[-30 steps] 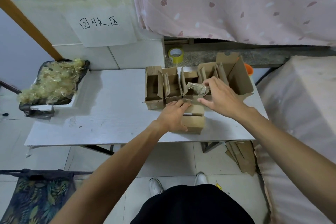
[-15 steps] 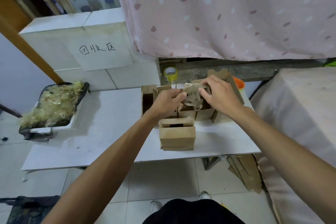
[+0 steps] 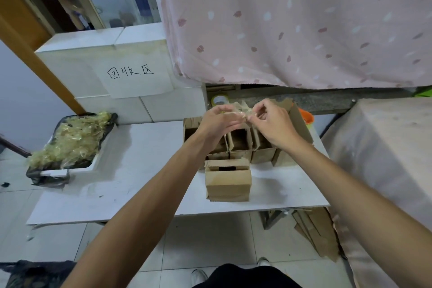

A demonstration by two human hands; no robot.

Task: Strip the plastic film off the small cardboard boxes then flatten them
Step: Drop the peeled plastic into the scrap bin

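Aloft, plastic film (image 3: 239,110) between left grip (image 3: 218,123) and right grip (image 3: 272,124)

2 bare arms reach forward. Left hand (image 3: 218,121) and right hand (image 3: 272,124) are raised close together, fingers curled, each pinching 1 end of the film (image 3: 241,109).

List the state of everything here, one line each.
Plastic film: crumpled, held above the boxes.
Left hand: pinches the film.
Right hand: pinches the film.
Front box: upright, unflattened, top partly open.
Back boxes: upright, open-topped.
Tray: heaped with film.
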